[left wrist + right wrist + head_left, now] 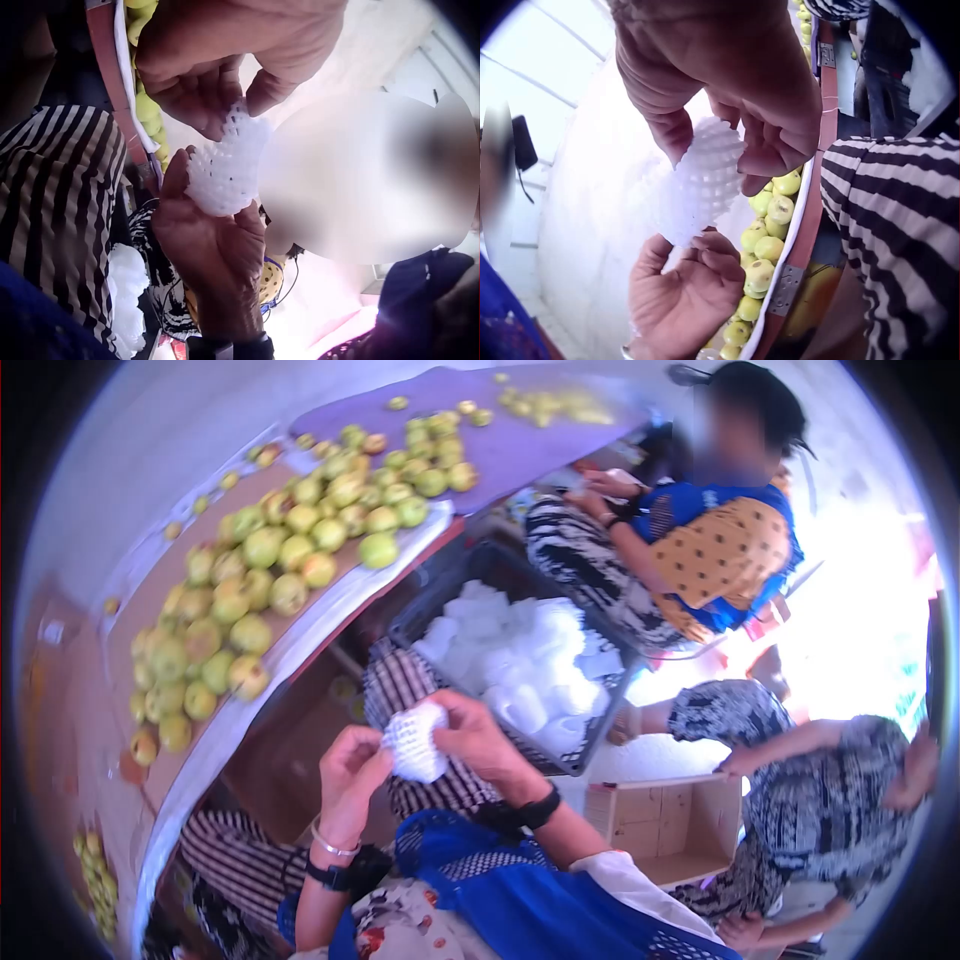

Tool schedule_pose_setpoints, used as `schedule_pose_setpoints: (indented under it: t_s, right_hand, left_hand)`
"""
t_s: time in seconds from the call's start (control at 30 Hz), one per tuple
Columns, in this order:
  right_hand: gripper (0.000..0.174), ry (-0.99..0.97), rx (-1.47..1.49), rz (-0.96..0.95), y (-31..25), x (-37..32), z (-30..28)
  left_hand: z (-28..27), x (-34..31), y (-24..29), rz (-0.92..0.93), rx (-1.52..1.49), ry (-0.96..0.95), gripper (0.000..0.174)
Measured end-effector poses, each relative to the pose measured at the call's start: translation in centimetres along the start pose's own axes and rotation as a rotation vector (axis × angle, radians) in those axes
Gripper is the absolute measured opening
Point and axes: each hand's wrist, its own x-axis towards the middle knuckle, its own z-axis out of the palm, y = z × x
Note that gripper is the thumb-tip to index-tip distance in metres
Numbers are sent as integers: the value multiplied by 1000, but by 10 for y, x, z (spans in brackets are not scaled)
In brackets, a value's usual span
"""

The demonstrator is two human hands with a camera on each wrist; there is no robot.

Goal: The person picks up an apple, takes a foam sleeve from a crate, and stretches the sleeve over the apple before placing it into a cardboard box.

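Note:
Between my two hands is a white foam fruit net [416, 743], lifted over my lap. My left hand [350, 772] pinches one end of it between thumb and fingers; in the left wrist view this end is gathered narrow. On the other side my right hand [478, 738] holds the net with thumb and fingertips around its wider part, as the right wrist view shows. The mesh [711, 169] looks rounded out there, and I cannot tell whether a fruit is inside. Yellow-green apples [290, 550] lie heaped on the table to the left.
A dark crate [400, 622] full of white foam nets [530, 660] stands just beyond my knees. The table's edge [330, 622] runs along my left. One person [720, 550] sits ahead on the right; another [830, 800] is beside a wooden box [655, 825].

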Motion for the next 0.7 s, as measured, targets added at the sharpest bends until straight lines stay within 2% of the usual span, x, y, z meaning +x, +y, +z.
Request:
schedule_pose_setpoints:
  t_s: [0.13, 0.2, 0.3, 0.37, 0.43, 0.47, 0.57, 0.67, 0.7]
  right_hand:
    - [24, 108, -85, 12, 7, 1, 4]
    - [23, 106, -117, 24, 3, -2, 6]
    - [24, 29, 67, 72, -23, -13, 11]
    - [24, -25, 94, 72, -21, -16, 3]
    - [22, -22, 70, 61, -13, -17, -3]
    - [14, -16, 57, 39, -12, -16, -3]
    - [12, 96, 2, -25, 10, -8, -7]
    - [15, 374, -730, -137, 10, -5, 3]
    - [15, 411, -866, -238, 7, -4, 8]
  left_hand:
    - [-2, 1, -17, -37, 25, -114, 5]
    - [-8, 3, -25, -6, -40, -19, 6]
    - [-15, 4, -26, 50, -126, 117, 7]
    - [-19, 5, -29, 76, -140, 209, 8]
    - [-17, 4, -28, 99, -109, 212, 7]
    - [-14, 1, -24, 112, -87, 198, 7]
    - [-10, -4, -21, 150, 4, 170, 3]
    - [6, -13, -18, 170, 63, 132, 6]
    - [11, -14, -17, 165, 112, 110, 5]
